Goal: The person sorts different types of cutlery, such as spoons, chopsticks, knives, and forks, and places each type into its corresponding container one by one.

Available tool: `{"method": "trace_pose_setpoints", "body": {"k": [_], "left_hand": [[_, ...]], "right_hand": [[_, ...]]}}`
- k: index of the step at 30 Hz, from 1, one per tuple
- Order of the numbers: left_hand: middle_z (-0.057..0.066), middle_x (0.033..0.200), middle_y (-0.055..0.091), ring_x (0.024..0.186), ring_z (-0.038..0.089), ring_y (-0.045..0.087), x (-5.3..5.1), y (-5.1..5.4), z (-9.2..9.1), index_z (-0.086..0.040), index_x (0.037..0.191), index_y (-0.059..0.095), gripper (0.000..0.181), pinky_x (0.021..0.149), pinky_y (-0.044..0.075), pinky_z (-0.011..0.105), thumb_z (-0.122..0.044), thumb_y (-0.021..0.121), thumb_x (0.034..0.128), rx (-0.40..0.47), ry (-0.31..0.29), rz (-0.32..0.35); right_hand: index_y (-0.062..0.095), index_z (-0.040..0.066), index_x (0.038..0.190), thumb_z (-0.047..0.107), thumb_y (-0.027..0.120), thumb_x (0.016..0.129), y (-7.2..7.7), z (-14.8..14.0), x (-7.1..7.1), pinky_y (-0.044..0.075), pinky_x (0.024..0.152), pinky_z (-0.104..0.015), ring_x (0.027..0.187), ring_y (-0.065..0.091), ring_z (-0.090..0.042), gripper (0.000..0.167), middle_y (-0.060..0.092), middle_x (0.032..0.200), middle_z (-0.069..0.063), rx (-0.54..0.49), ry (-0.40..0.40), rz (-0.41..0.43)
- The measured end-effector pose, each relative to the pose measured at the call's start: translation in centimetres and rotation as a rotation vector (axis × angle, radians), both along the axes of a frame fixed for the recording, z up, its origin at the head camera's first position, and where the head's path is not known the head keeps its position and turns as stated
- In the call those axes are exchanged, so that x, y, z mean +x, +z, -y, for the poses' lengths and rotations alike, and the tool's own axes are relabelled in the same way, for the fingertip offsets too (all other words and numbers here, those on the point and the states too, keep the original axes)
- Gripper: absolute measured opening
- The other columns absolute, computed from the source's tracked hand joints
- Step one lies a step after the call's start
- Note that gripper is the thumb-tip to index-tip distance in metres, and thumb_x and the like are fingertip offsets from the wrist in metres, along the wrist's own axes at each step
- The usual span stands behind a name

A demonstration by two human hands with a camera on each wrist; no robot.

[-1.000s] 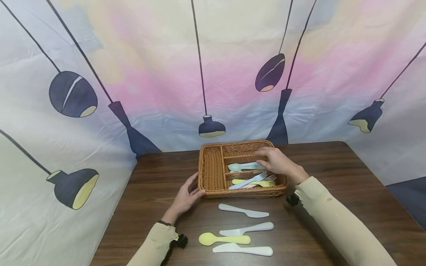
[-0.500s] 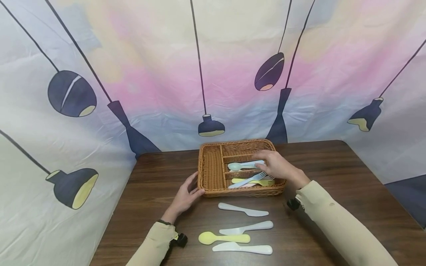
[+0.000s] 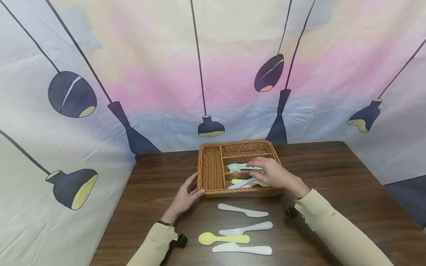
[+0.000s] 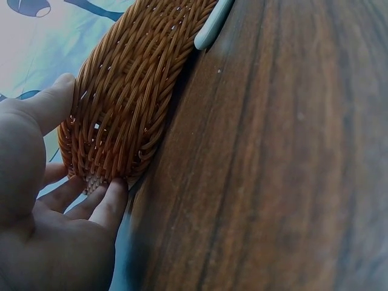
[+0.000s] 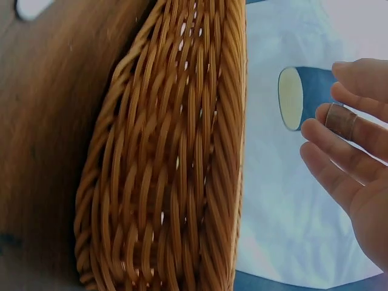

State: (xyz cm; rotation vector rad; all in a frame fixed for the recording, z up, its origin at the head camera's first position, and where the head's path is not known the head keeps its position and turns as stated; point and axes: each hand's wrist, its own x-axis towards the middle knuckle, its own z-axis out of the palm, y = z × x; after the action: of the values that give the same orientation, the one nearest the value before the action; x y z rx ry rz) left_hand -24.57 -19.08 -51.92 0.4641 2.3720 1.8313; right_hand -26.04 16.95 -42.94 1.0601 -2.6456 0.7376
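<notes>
A brown wicker cutlery tray [image 3: 212, 168] stands at the back of the table. My left hand [image 3: 183, 198] holds its near left corner; in the left wrist view the thumb [image 4: 56, 100] lies at the rim and the fingers press the side lower down. My right hand [image 3: 271, 173] is over the right part of the tray, fingers loosely bent and apart, with nothing seen between them. Beneath it lie a pale green spoon [image 3: 235, 167] in the middle compartment and, in the front one, a light blue fork [image 3: 240, 183] over yellow cutlery [image 3: 263, 183], partly hidden by the hand.
On the dark wooden table [image 3: 149, 177], in front of the tray, lie a pale knife [image 3: 243, 210], a second knife [image 3: 246, 228], a yellow spoon [image 3: 224, 238] and a white knife [image 3: 242, 248]. A cloth printed with lamps [image 3: 166, 74] hangs behind the table.
My right hand has moved a little toward the front of the tray, from above the middle compartment to above the forks. The left hand and the tray stay in place.
</notes>
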Motion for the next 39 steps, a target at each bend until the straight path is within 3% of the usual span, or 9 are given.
{"method": "trace_pose_setpoints", "body": {"k": [9,24,31,39], "left_hand": [[0.020,0.159,0.022,0.143,0.041,0.029,0.0,-0.1,0.0,-0.008,0.154,0.026,0.077,0.112,0.039,0.047,-0.014,0.070,0.0906,-0.013,0.005,-0.017],[0.020,0.159,0.020,0.143,0.041,0.029,0.1,0.1,0.0,-0.007,0.154,0.024,0.077,0.113,0.038,0.048,-0.009,0.068,0.0912,-0.006,-0.002,0.000],[0.022,0.158,0.022,0.142,0.042,0.030,-0.1,0.0,0.0,-0.006,0.154,0.025,0.076,0.111,0.040,0.047,-0.012,0.069,0.0912,-0.031,0.006,-0.030],[0.016,0.160,0.022,0.144,0.037,0.030,0.0,0.0,0.0,-0.012,0.154,0.026,0.078,0.112,0.040,0.044,-0.017,0.071,0.0906,-0.029,0.008,0.001]], "right_hand": [[0.068,0.012,0.120,0.020,0.070,0.091,-0.4,1.5,1.5,0.059,0.089,-0.040,0.111,0.064,-0.021,0.030,0.067,0.120,-0.004,-0.021,0.096,-0.044],[0.066,0.012,0.121,0.024,0.070,0.091,-2.9,4.3,5.3,0.057,0.093,-0.034,0.112,0.062,-0.017,0.033,0.067,0.119,-0.003,0.002,0.306,-0.113],[0.067,0.015,0.118,0.021,0.073,0.088,-3.0,5.0,5.8,0.057,0.094,-0.034,0.113,0.062,-0.015,0.032,0.067,0.119,0.000,-0.001,0.321,-0.104],[0.067,0.008,0.117,0.022,0.071,0.089,-3.7,6.5,6.4,0.056,0.095,-0.030,0.108,0.063,-0.014,0.031,0.068,0.114,0.000,0.019,0.407,-0.138]]}}
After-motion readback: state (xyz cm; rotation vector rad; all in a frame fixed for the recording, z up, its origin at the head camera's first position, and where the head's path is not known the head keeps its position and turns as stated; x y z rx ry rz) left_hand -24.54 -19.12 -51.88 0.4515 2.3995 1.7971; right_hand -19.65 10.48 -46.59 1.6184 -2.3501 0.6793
